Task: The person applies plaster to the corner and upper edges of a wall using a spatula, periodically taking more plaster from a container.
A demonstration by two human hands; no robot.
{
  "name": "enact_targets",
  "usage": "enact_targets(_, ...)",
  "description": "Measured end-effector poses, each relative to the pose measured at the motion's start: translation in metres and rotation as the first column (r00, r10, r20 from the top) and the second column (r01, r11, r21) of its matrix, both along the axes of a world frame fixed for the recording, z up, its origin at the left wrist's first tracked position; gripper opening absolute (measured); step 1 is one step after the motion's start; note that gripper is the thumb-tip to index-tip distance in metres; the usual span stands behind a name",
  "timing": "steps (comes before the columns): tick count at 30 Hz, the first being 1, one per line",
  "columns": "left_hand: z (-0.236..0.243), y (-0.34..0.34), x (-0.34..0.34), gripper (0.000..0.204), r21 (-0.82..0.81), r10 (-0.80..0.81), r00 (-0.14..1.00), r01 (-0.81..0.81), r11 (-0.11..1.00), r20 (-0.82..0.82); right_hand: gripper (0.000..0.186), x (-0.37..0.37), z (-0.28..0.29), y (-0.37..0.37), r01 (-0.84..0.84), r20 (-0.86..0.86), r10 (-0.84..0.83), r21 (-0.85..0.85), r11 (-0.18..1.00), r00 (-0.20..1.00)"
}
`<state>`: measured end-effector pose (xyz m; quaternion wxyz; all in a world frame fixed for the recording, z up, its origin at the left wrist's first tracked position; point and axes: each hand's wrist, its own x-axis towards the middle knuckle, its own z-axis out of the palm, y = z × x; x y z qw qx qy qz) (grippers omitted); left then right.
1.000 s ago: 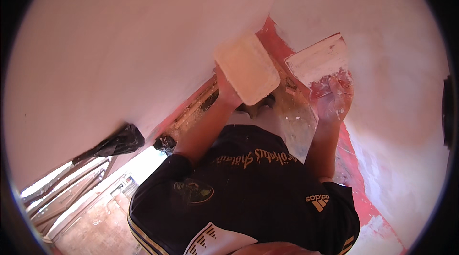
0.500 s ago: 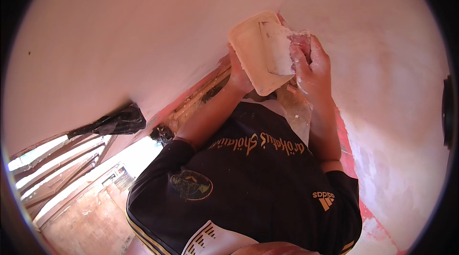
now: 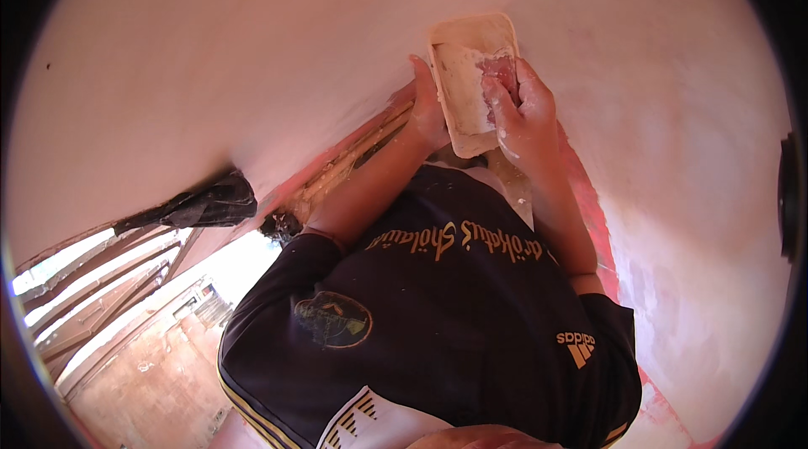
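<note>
Cream, rectangular, plastic-looking tray (image 3: pixel 475 145), raised beyond black fabric shirt (image 3: pixel 438 314). Left hand (image 3: pixel 428 111) at tray's left wall, probably bearing its weight; fingers hidden, cannot tell how closed that grip is. Right hand (image 3: pixel 528 118) at tray's right rim, grip clamped on red-handled, broad-bladed scraper (image 3: pixel 497 72); blade inside tray, presumably so walls contain residue.

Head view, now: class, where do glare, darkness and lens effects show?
Head view: glare whitens the gap beside the left sleeve; head view: folds in the black shirt sink into darkness; head view: the fisheye lens leaves black corners.
</note>
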<state>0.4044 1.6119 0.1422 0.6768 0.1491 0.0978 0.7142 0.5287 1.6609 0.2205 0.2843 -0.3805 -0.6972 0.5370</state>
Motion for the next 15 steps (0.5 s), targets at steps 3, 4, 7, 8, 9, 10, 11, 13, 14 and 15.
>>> enact_targets(3,0.002,0.009,0.0,0.114,-0.023,-0.022,0.993,0.02,1.0,-0.115,0.017,-0.002,-0.001,0.006,0.036,-0.224,-0.06,-0.11,0.993,0.973)
enact_targets(4,0.002,0.011,-0.001,0.114,-0.023,-0.026,0.993,0.023,0.999,-0.117,0.017,-0.004,0.002,0.006,0.039,-0.226,-0.064,-0.11,0.993,0.972)
enact_targets(7,0.0,0.018,-0.004,0.113,-0.023,-0.092,0.995,0.092,0.996,-0.029,0.022,-0.005,0.009,0.005,0.137,-0.403,-0.243,-0.275,0.952,0.882)
enact_targets(8,-0.001,0.02,-0.004,0.11,-0.052,-0.087,0.996,0.086,0.995,-0.016,0.023,-0.001,0.005,0.007,0.17,-0.428,-0.28,-0.277,0.946,0.859)
enact_targets(9,-0.002,0.022,-0.005,0.107,-0.082,-0.081,0.997,0.08,0.993,-0.002,0.025,0.003,0.0,0.009,0.203,-0.451,-0.316,-0.281,0.938,0.835)
enact_targets(10,-0.002,0.024,-0.006,0.107,-0.081,-0.087,0.996,0.086,0.993,-0.002,0.025,0.012,-0.008,0.013,0.209,-0.451,-0.321,-0.28,0.937,0.833)
enact_targets(11,-0.001,0.025,-0.008,0.106,-0.11,-0.088,0.996,0.09,0.99,0.019,0.025,0.024,-0.016,0.019,0.159,-0.399,-0.292,-0.333,0.929,0.869)
enact_targets(13,-0.002,0.029,-0.011,0.105,-0.139,-0.093,0.995,0.097,0.985,0.041,0.024,0.039,-0.028,0.023,0.115,-0.347,-0.261,-0.388,0.914,0.901)
enact_targets(14,-0.005,0.032,-0.012,0.104,-0.147,-0.096,0.993,0.106,0.983,0.075,0.023,0.044,-0.033,0.023,0.141,-0.321,-0.238,-0.296,0.945,0.917)
enact_targets(15,-0.007,0.034,-0.013,0.102,-0.155,-0.098,0.989,0.115,0.981,0.11,0.022,0.048,-0.037,0.022,0.163,-0.292,-0.217,-0.199,0.966,0.932)
